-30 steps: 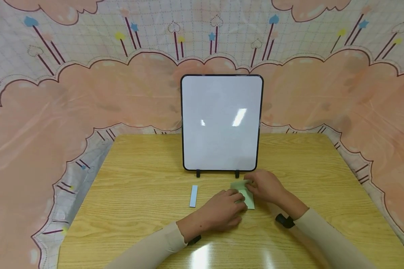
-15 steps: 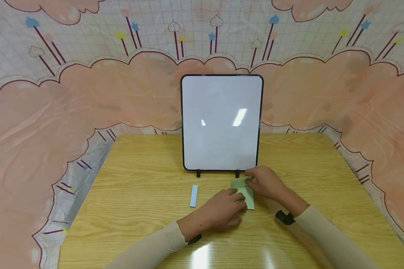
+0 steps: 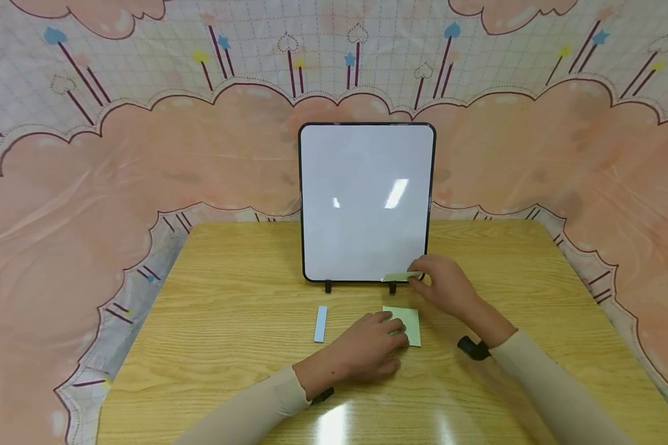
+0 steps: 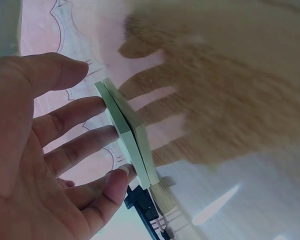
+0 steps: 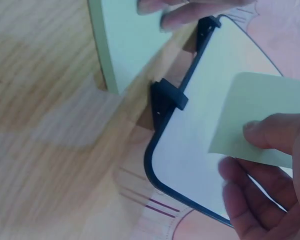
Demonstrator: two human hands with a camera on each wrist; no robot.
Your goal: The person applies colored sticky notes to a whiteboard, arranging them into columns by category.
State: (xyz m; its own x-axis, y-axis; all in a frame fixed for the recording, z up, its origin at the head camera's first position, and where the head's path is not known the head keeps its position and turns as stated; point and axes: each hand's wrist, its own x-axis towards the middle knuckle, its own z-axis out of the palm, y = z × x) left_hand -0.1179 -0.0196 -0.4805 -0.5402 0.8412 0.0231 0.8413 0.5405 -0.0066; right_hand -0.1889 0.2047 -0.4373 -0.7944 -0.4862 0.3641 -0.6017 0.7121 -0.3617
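I steer the right hand, pinching a green sheet now clear of its pad, separation apparently complete; the left hand, fingers relaxed, touches the pad.

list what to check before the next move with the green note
1. Green note pinched by the right hand: ok.
2. Note separated from the green pad: ok, a gap shows between them.
3. Left hand touching the pad: ok.
4. Whiteboard standing on its black feet: ok.
5. Light blue strip apart from both hands: ok.
6. Adhesive on the note: cannot tell, none is visible.
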